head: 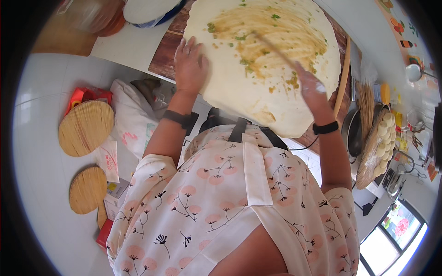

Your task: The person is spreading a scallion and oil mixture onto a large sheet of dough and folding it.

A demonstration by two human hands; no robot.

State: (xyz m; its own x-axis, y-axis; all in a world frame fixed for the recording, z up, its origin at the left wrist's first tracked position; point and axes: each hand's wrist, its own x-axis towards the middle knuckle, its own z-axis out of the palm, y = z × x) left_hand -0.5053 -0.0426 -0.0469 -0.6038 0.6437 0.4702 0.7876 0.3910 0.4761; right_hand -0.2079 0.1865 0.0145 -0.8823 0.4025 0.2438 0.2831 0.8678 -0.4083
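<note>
A large sheet of rolled-out dough (238, 93) covers most of a dark red wooden board (165, 57) and hangs over its near edge. Brown oily paste (283, 34) and bits of chopped green onion (244, 62) are smeared across its upper part. My right hand (310, 84), dusted with flour, grips a thin wooden stick (276, 50), blurred, whose far tip meets the paste. On the dough's left edge my left hand (190, 65) rests flat, fingers spread and floury, holding nothing.
A wooden rolling pin (342, 77) lies along the board's right side. Beyond it are a dark pan (353, 132), a straw brush (366, 110) and a floured board (366, 165) bearing several dough pieces (383, 145). At upper left stands a covered blue-rimmed basin (150, 12); a white sack (133, 114) sits below.
</note>
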